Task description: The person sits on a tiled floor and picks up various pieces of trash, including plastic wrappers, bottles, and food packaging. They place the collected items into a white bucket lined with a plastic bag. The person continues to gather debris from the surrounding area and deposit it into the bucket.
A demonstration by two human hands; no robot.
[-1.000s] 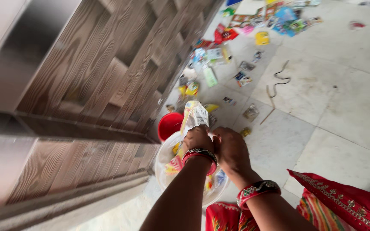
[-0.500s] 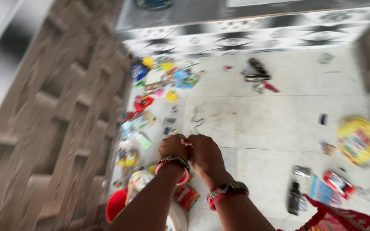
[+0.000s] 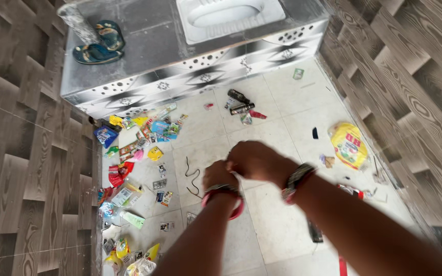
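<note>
Below the hands (image 3: 234, 168), wrappers (image 3: 139, 143) litter the floor (image 3: 272, 230).

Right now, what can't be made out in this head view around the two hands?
- Anything pinched between the left hand and right hand: covered by the fingers.
- Crinkled silver packet: cut off by the bottom edge.
- Small scattered wrappers along the wall: too small to identify.
- Right forearm: motion-blurred.

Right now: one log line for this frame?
left hand: fist, contents unclear | right hand: touching left hand | below: tiled floor, scattered wrappers | yellow packet to the right
</note>
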